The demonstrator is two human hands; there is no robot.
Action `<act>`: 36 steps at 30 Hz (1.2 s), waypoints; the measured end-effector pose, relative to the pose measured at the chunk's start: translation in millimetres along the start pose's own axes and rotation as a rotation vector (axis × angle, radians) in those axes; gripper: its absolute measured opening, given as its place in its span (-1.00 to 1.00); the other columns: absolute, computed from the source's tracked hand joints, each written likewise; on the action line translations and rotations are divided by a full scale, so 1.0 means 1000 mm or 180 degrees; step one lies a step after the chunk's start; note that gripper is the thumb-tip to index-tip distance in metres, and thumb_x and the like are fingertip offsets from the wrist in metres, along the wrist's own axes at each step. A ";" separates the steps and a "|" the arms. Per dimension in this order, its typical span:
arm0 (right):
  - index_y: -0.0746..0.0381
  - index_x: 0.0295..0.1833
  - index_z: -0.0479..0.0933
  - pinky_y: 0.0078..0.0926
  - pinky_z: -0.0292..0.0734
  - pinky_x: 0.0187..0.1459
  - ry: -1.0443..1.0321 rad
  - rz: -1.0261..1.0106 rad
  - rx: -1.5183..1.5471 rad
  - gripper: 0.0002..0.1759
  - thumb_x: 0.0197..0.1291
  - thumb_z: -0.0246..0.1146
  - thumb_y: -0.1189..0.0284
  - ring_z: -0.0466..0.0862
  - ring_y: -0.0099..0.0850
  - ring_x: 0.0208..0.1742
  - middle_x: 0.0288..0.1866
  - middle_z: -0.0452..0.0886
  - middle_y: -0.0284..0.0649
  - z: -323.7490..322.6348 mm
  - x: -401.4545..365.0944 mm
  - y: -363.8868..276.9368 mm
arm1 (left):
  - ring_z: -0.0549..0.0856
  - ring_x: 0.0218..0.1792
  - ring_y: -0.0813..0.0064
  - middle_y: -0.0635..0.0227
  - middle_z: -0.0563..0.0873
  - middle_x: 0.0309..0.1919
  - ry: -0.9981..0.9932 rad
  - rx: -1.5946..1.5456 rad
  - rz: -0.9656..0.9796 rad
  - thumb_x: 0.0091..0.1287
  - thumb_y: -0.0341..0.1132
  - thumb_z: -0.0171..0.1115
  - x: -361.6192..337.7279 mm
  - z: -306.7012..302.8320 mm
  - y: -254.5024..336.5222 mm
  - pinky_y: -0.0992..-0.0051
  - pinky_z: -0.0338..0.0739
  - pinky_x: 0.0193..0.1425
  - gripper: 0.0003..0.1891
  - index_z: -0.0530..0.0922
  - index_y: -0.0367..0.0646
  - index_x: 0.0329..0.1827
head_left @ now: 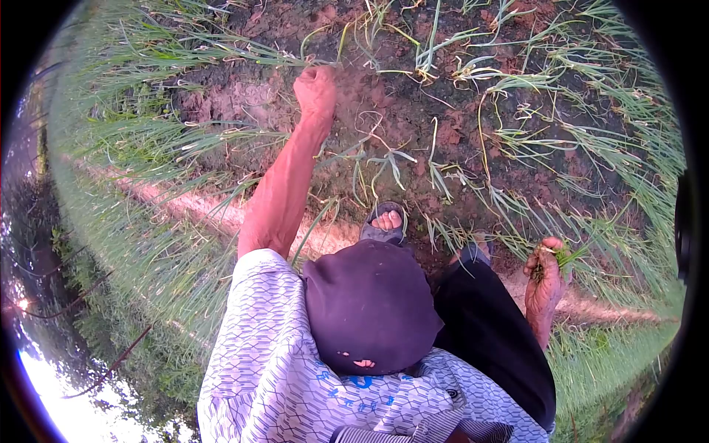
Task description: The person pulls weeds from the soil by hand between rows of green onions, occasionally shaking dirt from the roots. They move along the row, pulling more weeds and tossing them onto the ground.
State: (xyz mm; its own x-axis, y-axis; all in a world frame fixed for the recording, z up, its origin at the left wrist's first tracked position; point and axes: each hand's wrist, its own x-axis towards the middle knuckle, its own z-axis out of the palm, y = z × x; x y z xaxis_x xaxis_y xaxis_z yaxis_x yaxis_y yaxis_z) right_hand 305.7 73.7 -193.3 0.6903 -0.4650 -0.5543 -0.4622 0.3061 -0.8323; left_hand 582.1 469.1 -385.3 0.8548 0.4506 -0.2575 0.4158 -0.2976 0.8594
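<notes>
My left hand [315, 87] is stretched far forward over the soil and closed into a fist. Thin green leaves [277, 60] of an onion-like plant lie right by its knuckles; what the fingers grip, if anything, is hidden. Low on the right, my right hand [544, 284] is closed around a small bunch of pulled weeds [564, 257], green blades poking out on one side and dark, soil-like matter at the fingers.
Rows of onion-like plants [532, 140] grow in the dark moist soil [399, 103]. A pale dirt strip [221, 210] runs across behind my feet. My sandalled foot [385, 221] stands among the plants, and my dark-clothed knees are bent close below.
</notes>
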 end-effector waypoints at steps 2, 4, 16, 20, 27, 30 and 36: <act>0.29 0.03 0.52 -0.60 0.45 -0.50 0.0000 -0.0008 -0.0020 -0.79 0.32 0.23 0.50 0.57 -0.55 -0.45 -0.39 0.58 -0.28 -0.001 0.001 0.001 | 0.71 -0.41 0.18 0.13 0.75 -0.41 0.0165 0.0470 0.0372 0.26 -0.20 0.12 -0.001 0.000 -0.001 0.26 0.54 -0.28 -0.67 0.68 -0.32 -0.24; 0.34 0.01 0.53 -0.57 0.45 -0.50 0.0123 0.0000 0.0001 -0.80 0.30 0.21 0.55 0.54 -0.54 -0.47 -0.42 0.55 -0.27 0.004 0.000 -0.001 | 0.73 -0.35 0.08 0.07 0.75 -0.39 0.0251 0.1149 0.0599 0.25 -0.20 0.12 -0.007 -0.001 0.003 0.20 0.56 -0.21 -0.68 0.68 -0.28 -0.20; 0.29 0.04 0.50 -0.58 0.43 -0.49 0.0033 0.0065 0.0037 -0.80 0.32 0.16 0.56 0.54 -0.53 -0.45 -0.35 0.57 -0.26 0.003 0.005 0.003 | 0.75 -0.32 0.39 0.16 0.74 -0.34 -0.0213 -0.0506 -0.0136 0.44 -0.28 0.06 -0.033 -0.029 0.041 0.39 0.62 -0.38 -0.74 0.59 -0.33 -0.10; 0.29 0.00 0.51 -0.57 0.45 -0.50 0.0043 0.0172 -0.0065 -0.82 0.30 0.20 0.55 0.55 -0.53 -0.47 -0.39 0.57 -0.26 0.008 0.005 -0.001 | 0.71 -0.40 0.46 0.20 0.72 -0.35 0.0247 -0.1582 -0.0416 0.38 -0.43 0.12 0.000 -0.051 0.008 0.47 0.61 -0.43 -0.80 0.52 -0.35 -0.01; 0.30 0.00 0.51 -0.61 0.48 -0.53 -0.0083 0.0083 -0.0464 -0.81 0.29 0.20 0.54 0.58 -0.54 -0.49 -0.39 0.58 -0.26 0.021 0.013 -0.009 | 0.61 -0.45 0.63 0.36 0.69 -0.40 0.0135 -0.1213 -0.0541 0.20 -0.45 0.32 0.035 -0.051 -0.001 0.64 0.53 -0.37 -0.76 0.61 -0.31 -0.07; 0.29 -0.03 0.53 -0.63 0.49 -0.53 -0.0191 -0.0057 -0.0653 -0.84 0.29 0.22 0.53 0.59 -0.56 -0.51 -0.43 0.59 -0.29 0.030 0.013 -0.012 | 0.57 -0.45 0.66 0.38 0.69 -0.39 0.0078 -0.1173 -0.0282 0.20 -0.40 0.35 0.034 -0.049 0.009 0.64 0.51 -0.36 -0.64 0.61 -0.33 0.06; 0.27 -0.02 0.54 -0.61 0.48 -0.51 -0.0319 -0.0215 -0.0912 -0.84 0.30 0.23 0.51 0.56 -0.57 -0.51 -0.43 0.58 -0.31 0.039 0.007 -0.011 | 0.62 -0.30 0.58 0.30 0.73 -0.23 -0.0378 -0.1218 -0.0507 0.17 -0.38 0.45 0.038 -0.059 0.017 0.58 0.49 -0.22 -0.54 0.58 -0.38 0.11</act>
State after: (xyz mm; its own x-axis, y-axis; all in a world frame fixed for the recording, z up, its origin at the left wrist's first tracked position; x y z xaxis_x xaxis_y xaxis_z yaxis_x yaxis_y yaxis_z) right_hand 337.4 99.2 -188.5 0.7697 -0.3877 -0.5072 -0.5417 0.0238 -0.8403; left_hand 603.2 530.7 -354.5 0.8283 0.3590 -0.4302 0.4195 0.1117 0.9009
